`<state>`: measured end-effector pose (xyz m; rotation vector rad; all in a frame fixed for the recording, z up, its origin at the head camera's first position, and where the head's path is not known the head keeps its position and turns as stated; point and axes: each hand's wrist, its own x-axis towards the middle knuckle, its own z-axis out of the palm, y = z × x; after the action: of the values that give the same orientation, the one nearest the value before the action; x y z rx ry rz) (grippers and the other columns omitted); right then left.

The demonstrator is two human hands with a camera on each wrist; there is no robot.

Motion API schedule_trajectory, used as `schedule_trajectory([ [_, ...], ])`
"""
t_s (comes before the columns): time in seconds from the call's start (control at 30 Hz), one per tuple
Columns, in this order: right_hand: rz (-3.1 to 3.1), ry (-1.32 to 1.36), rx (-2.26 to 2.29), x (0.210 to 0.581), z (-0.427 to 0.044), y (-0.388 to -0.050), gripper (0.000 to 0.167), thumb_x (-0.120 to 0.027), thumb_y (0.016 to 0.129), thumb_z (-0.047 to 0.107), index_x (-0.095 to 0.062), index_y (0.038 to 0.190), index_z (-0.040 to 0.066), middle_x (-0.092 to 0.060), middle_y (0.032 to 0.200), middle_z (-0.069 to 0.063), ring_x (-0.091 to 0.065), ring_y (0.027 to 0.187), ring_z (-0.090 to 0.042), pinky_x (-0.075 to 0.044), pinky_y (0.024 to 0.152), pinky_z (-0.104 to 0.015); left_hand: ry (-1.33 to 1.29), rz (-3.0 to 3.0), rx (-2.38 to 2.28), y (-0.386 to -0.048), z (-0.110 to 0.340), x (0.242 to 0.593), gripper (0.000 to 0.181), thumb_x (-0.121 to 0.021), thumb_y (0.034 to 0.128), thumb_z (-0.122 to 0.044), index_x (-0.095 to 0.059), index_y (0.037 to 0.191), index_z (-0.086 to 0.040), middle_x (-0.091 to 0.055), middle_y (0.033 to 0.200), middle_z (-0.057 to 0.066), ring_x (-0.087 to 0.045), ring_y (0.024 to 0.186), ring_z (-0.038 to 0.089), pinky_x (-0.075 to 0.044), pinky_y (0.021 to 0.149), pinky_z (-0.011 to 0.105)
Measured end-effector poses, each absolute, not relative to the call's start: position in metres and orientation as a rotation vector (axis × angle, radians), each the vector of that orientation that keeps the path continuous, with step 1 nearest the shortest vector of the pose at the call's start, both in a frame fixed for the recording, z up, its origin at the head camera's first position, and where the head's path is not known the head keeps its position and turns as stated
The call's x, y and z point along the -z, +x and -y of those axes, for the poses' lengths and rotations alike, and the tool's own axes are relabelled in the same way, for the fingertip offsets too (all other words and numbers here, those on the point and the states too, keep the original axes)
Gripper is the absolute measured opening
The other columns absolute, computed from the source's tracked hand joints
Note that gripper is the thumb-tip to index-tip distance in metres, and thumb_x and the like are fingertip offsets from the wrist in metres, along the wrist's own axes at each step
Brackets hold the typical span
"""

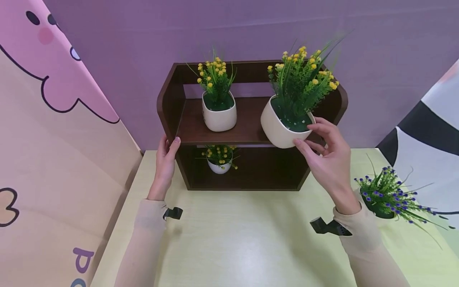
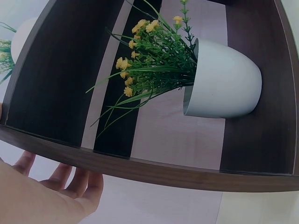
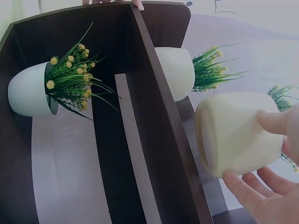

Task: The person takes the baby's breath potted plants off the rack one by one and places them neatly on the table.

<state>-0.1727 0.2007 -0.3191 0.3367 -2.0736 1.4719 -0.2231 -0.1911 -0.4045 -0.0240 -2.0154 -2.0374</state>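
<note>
My right hand (image 1: 331, 155) grips the rim and side of a white potted plant (image 1: 283, 126) with yellow flowers. This pot is tilted in front of the right part of the upper shelf; in the right wrist view its base (image 3: 208, 135) shows off the board. My left hand (image 1: 166, 159) holds the left side of the dark brown shelf (image 1: 184, 165), thumb on the front edge and fingers around the outside. A second white potted plant (image 1: 219, 119) stands upright on the upper board, left of centre. On the lower board sits a third one (image 1: 219, 168), also yellow-flowered.
A plant with purple flowers (image 1: 391, 195) stands at the right on the pale table (image 1: 236, 235), partly hidden by my right forearm. Behind the shelf hangs a purple backdrop (image 1: 136, 59). A printed cartoon panel (image 1: 64, 151) lines the left side.
</note>
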Motion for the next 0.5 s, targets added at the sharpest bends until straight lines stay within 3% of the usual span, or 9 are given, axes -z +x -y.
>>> schedule_trajectory([
  [0.27,2.044,0.357,-1.543,0.326,-0.212,-0.161,0.043,-0.077,0.086,-0.015,-0.065,0.127,-0.009,-0.06,0.147,-0.001,-0.065,0.125,-0.009,-0.058,0.092,-0.014,-0.015,2.026,2.026,-0.223,0.193,0.405,0.055,-0.052,0.1109,-0.033,-0.038,0.159,-0.01,-0.045,0.16,0.015,-0.041,0.151,0.028,-0.027,0.132,0.051],
  [0.5,1.85,0.492,-1.799,0.34,-0.232,-0.15,0.045,-0.07,0.08,-0.03,-0.065,0.122,-0.014,-0.061,0.145,-0.01,-0.066,0.125,-0.016,-0.059,0.093,-0.017,-0.021,2.035,2.023,-0.222,0.192,0.406,0.056,-0.051,0.1111,-0.033,-0.037,0.161,-0.011,-0.044,0.161,0.014,-0.04,0.152,0.029,-0.027,0.132,0.053],
])
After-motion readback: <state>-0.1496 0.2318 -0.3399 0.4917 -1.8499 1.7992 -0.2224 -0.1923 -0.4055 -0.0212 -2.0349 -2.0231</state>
